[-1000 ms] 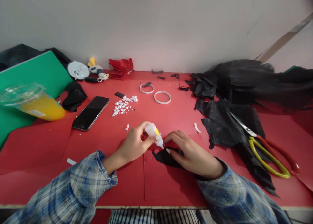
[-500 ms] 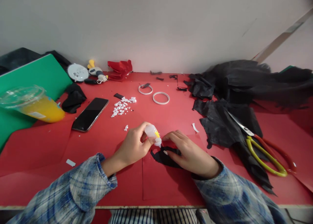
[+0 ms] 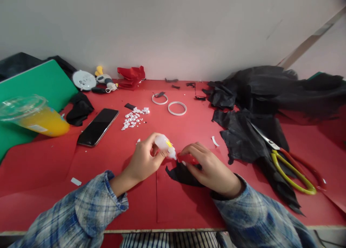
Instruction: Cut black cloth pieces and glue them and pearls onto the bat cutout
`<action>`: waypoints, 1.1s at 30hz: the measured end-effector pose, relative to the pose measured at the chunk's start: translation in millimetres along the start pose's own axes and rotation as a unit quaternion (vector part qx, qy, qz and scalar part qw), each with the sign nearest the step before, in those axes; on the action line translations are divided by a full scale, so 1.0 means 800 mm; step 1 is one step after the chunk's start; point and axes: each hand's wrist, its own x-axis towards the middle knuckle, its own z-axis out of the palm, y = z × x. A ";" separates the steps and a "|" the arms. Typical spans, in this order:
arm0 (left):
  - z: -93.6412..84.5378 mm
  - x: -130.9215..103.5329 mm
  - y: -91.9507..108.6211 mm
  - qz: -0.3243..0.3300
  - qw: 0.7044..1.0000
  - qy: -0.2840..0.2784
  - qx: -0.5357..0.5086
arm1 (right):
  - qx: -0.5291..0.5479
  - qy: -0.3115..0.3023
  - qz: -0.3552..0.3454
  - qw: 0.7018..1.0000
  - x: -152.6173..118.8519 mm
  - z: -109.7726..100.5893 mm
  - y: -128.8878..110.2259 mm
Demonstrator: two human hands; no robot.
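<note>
The small translucent white plastic bottle (image 3: pixel 161 141) with a yellow label has just tipped away leftward, its nozzle now clear of the thin black fabric scrap (image 3: pixel 182 175) near the middle; application seems paused. The left hand (image 3: pixel 144 158) keeps it pinched. The right hand (image 3: pixel 212 167), thumb and forefinger slightly parted, covers the scrap's right end; whether it grips, I cannot tell. Earlier, the nozzle met the scrap's far edge.

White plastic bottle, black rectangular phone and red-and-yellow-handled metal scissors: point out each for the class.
White plastic bottle (image 3: pixel 162 142), head view: body.
Black rectangular phone (image 3: pixel 98 127), head view: screen.
Metal scissors (image 3: pixel 275 146), head view: pivot.
</note>
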 end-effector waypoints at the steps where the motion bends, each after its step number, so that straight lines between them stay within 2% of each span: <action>1: -0.001 0.000 -0.002 -0.011 1.000 0.025 -0.012 | -0.003 0.008 -0.004 1.000 0.000 -0.002 0.000; 3: -0.003 0.002 -0.009 -0.030 0.996 0.075 -0.037 | -0.013 0.013 -0.019 1.000 0.000 -0.004 -0.001; 5: -0.004 0.003 -0.016 -0.048 0.992 0.101 -0.062 | -0.020 0.007 -0.033 0.999 -0.001 -0.005 -0.001; 11: -0.002 0.008 -0.027 -0.091 0.978 0.107 -0.155 | -0.030 -0.003 -0.038 0.999 -0.003 0.000 0.001; 19: -0.005 0.016 -0.021 -0.088 0.955 0.155 -0.238 | -0.029 0.003 -0.041 0.999 -0.002 0.005 0.004; 22: -0.012 0.019 -0.015 -0.068 0.954 0.168 -0.238 | -0.035 0.046 -0.027 0.998 -0.001 0.004 0.003; 25: -0.018 0.019 -0.011 -0.032 0.955 0.179 -0.232 | -0.048 0.144 0.005 0.988 0.002 0.005 0.005; 28: -0.021 0.020 -0.006 -0.009 0.961 0.153 -0.229 | -0.040 0.252 0.035 0.966 0.006 0.004 0.011; 31: -0.024 0.024 0.010 0.012 0.991 0.045 -0.126 | -0.018 0.339 0.064 0.939 0.008 -0.008 0.012; 33: -0.029 0.030 0.031 0.038 0.999 -0.024 -0.028 | 0.003 0.355 0.082 0.931 0.003 -0.026 0.003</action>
